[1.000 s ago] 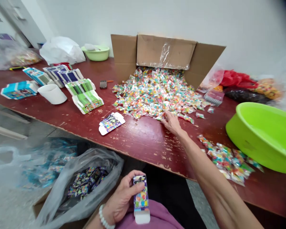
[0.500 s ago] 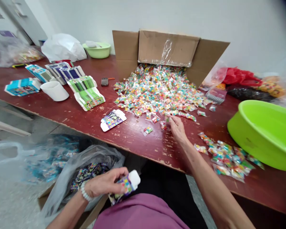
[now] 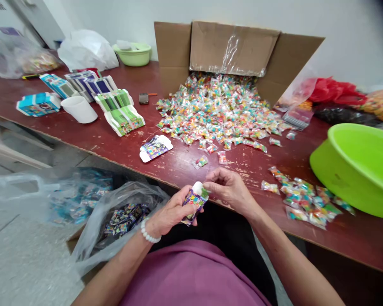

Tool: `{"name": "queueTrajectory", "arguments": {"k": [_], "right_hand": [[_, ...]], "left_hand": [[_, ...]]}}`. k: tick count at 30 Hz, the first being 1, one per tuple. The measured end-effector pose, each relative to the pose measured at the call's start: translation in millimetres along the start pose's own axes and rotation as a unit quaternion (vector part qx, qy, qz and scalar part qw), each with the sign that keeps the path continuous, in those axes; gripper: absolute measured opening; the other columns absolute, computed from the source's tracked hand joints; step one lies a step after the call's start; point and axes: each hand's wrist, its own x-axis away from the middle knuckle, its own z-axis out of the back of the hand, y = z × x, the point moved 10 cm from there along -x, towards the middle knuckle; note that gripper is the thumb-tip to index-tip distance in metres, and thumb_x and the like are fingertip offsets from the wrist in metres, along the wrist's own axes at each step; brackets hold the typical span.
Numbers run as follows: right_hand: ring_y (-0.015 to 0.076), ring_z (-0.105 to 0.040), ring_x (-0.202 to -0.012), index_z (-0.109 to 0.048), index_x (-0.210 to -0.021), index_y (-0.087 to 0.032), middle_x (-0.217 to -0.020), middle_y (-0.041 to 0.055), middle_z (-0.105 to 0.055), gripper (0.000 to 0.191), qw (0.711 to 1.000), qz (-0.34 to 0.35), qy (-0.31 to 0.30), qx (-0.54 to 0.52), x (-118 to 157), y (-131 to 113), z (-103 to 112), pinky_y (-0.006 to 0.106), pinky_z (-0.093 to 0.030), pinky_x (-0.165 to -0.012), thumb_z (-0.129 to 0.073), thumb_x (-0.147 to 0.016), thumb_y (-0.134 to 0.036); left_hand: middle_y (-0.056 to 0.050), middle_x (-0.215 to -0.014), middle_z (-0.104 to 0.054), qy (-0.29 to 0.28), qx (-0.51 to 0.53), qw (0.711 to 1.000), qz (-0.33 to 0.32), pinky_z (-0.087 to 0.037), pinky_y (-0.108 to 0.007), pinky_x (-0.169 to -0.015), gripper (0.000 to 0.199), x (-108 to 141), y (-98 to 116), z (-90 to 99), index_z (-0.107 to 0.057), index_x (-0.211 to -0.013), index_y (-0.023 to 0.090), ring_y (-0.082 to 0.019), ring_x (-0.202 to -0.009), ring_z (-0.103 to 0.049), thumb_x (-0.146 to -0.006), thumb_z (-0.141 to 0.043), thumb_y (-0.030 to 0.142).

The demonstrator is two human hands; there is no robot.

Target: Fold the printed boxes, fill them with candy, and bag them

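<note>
My left hand (image 3: 175, 210) is wrapped around a small purple printed carton (image 3: 193, 204), its open end with a white flap tilted up. My right hand (image 3: 228, 187) is closed at that open end, its fingertips on a small candy packet (image 3: 205, 192) with green showing, partly inside the opening. On the table just beyond lie two loose candy packets (image 3: 222, 157). A flattened purple carton (image 3: 156, 147) rests to their left. Behind them a large heap of candy packets (image 3: 217, 110) spills from a cardboard box (image 3: 232, 49).
A green basin (image 3: 341, 170) stands at right beside a small pile of candy packets (image 3: 303, 199). Folded green cartons (image 3: 123, 112), a white cup (image 3: 79, 109) and blue cartons (image 3: 38, 104) sit at left. Below the table edge, a plastic bag (image 3: 98, 238) holds filled dark packets.
My right hand has come back from the candy heap to the carton with a candy packet. My left hand has raised the carton up and to the right to meet it.
</note>
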Motion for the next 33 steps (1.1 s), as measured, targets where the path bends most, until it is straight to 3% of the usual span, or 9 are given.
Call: {"name": "queueTrajectory", "arguments": {"k": [3,9,13,17,23,28,31,33], "right_hand": [[0.0118,-0.056,-0.062,-0.068,-0.083,-0.017,-0.072,-0.0005,-0.064,0.029,1.0,0.002,-0.021,0.012,3.0,-3.6,-4.9,0.025,-0.046,-0.058,-0.078,-0.074,-0.043],[0.0106,-0.054,-0.061,-0.068,-0.099,-0.018,-0.074,-0.0008,-0.063,0.038,0.999,-0.036,0.015,-0.017,5.6,6.4,10.8,0.025,-0.046,-0.058,-0.074,-0.077,-0.049],[0.0095,-0.052,-0.062,-0.068,-0.097,-0.019,-0.077,-0.0007,-0.063,0.037,0.996,-0.065,0.043,-0.042,14.2,16.6,18.6,0.022,-0.043,-0.057,-0.073,-0.079,-0.05],[0.0094,-0.052,-0.064,-0.068,-0.097,-0.02,-0.081,-0.001,-0.064,0.036,0.996,-0.08,-0.003,-0.05,24.6,23.1,-1.1,0.021,-0.041,-0.058,-0.077,-0.075,-0.046],[0.0101,-0.057,-0.066,-0.066,-0.101,-0.02,-0.084,-0.0004,-0.066,0.03,0.988,-0.072,-0.097,-0.093,32.7,32.1,-43.0,0.022,-0.042,-0.058,-0.072,-0.081,-0.042],[0.0121,-0.06,-0.06,-0.066,-0.095,-0.019,-0.078,-0.0001,-0.066,0.02,0.999,-0.004,-0.048,-0.014,29.9,22.0,-40.4,0.026,-0.049,-0.06,-0.065,-0.087,-0.037],[0.0124,-0.061,-0.055,-0.069,-0.095,-0.019,-0.07,0.0001,-0.065,0.016,0.989,0.092,-0.008,0.113,31.0,4.3,-32.8,0.026,-0.049,-0.058,-0.059,-0.092,-0.031],[0.013,-0.062,-0.057,-0.07,-0.096,-0.02,-0.069,0.0005,-0.066,0.016,0.972,0.154,-0.024,0.174,34.2,-6.6,-36.7,0.026,-0.05,-0.062,-0.056,-0.094,-0.028]], "left_hand": [[-0.003,-0.093,-0.064,0.001,0.013,1.0,-0.008,-0.048,-0.022,-0.06,0.031,1.9,1.4,-3.7,-0.052,-0.114,0.02,-0.011,-0.065,-0.062,-0.085,-0.061,0.026],[-0.003,-0.089,-0.066,0.015,0.067,0.997,-0.029,-0.048,-0.022,-0.057,0.03,2.8,2.4,-7.4,-0.053,-0.11,0.019,-0.01,-0.06,-0.062,-0.081,-0.064,0.022],[-0.006,-0.085,-0.07,0.04,0.122,0.991,-0.023,-0.049,-0.024,-0.055,0.03,-0.7,-4.9,-1.5,-0.055,-0.11,0.018,-0.014,-0.056,-0.065,-0.087,-0.06,0.038],[-0.01,-0.077,-0.071,0.092,0.197,0.976,-0.002,-0.049,-0.026,-0.048,0.048,-4.3,-17.9,9.0,-0.06,-0.103,0.013,-0.018,-0.051,-0.065,-0.091,-0.046,0.057],[-0.005,-0.066,-0.068,0.138,0.189,0.971,-0.042,-0.05,-0.024,-0.041,0.038,0.2,-12.3,11.2,-0.062,-0.098,0.013,-0.016,-0.048,-0.061,-0.081,-0.062,0.047],[-0.003,-0.069,-0.066,0.165,0.21,0.963,-0.046,-0.05,-0.022,-0.041,0.03,2.6,-12.7,10.4,-0.062,-0.097,0.015,-0.015,-0.055,-0.063,-0.082,-0.064,0.041],[-0.005,-0.068,-0.067,0.127,0.28,0.951,0.001,-0.051,-0.024,-0.041,0.038,-2.1,-24.1,3.2,-0.062,-0.091,0.014,-0.015,-0.048,-0.062,-0.088,-0.055,0.051],[-0.006,-0.065,-0.067,0.097,0.315,0.944,0.024,-0.05,-0.026,-0.039,0.046,-4.9,-29.4,-0.3,-0.061,-0.09,0.014,-0.016,-0.043,-0.061,-0.09,-0.048,0.058]]}}
